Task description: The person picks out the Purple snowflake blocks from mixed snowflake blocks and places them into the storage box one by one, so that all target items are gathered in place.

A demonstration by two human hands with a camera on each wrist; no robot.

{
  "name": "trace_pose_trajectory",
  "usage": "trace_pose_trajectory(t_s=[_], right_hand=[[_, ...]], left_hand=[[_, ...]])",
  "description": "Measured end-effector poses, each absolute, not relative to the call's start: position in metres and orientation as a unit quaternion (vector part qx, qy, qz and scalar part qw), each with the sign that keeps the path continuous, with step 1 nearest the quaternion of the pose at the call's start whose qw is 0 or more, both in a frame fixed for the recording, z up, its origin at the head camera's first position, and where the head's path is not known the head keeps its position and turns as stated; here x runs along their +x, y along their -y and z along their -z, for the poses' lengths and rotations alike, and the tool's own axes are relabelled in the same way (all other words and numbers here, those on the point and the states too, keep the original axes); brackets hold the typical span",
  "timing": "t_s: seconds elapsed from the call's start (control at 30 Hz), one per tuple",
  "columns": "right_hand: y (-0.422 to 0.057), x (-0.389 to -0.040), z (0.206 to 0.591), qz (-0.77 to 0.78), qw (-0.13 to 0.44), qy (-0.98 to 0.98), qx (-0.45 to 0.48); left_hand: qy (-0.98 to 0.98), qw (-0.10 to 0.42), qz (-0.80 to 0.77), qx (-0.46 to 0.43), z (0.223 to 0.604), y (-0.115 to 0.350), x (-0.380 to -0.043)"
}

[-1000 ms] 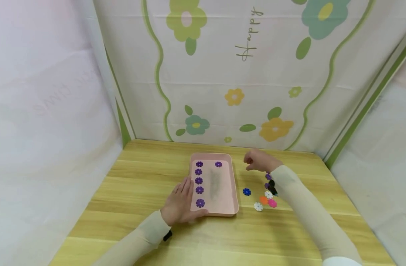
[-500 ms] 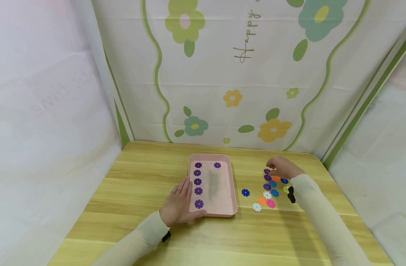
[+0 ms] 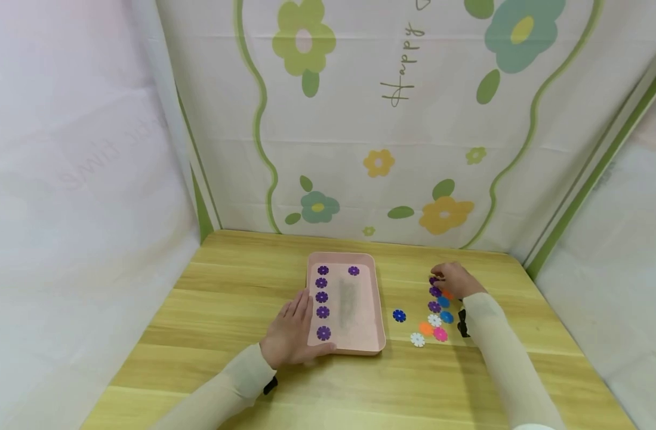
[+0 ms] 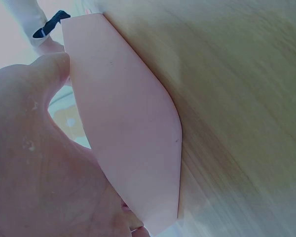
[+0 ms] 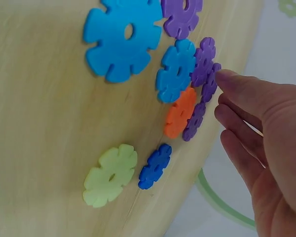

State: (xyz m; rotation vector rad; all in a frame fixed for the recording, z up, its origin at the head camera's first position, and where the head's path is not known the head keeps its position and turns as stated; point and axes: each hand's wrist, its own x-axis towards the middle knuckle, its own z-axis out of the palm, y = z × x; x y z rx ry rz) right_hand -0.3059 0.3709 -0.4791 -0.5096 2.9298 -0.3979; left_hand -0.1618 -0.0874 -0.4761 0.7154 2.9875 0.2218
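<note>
My left hand [image 3: 290, 331] lies along the left side of a pink tray [image 3: 382, 322], fingers straight at its rim and thumb at the near edge. Close up in the left wrist view, the hand rests against the tray's outer wall [image 4: 123, 113]. Inside the tray, purple snowflake discs [image 3: 322, 297] form a column on the left, and one purple disc [image 3: 354, 271] lies at the far right. My right hand [image 3: 456, 279] reaches down to the loose discs, fingers loosely bent. In the right wrist view its thumb tip is right at a purple disc's edge [image 5: 211, 84].
Right of the tray lie a dark blue disc [image 3: 399, 316], white discs [image 3: 418, 340], an orange disc [image 3: 426, 329] and a pink disc [image 3: 440, 334]. Light blue discs [image 5: 122, 39] and a yellow-green disc [image 5: 111, 175] are near the right hand. A patterned cloth [image 3: 349, 131] hangs behind the table.
My right hand has moved right from beside the tray to the loose discs, then lowered its fingertips to the purple ones. The left hand and tray stay in place.
</note>
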Motion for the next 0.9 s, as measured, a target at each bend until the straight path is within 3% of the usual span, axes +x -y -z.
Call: trace_pose_trajectory(t_s=[0.57, 0.9], right_hand=[[-0.374, -0.318, 0.485, 0.171, 0.101, -0.973, -0.116], [-0.355, -0.327, 0.47, 0.188, 0.099, -0.968, -0.132]], left_hand=[[-0.968, 0.027, -0.077, 0.239, 0.477, 0.086, -0.161], [-0.968, 0.023, -0.074, 0.24, 0.477, 0.087, -0.163]])
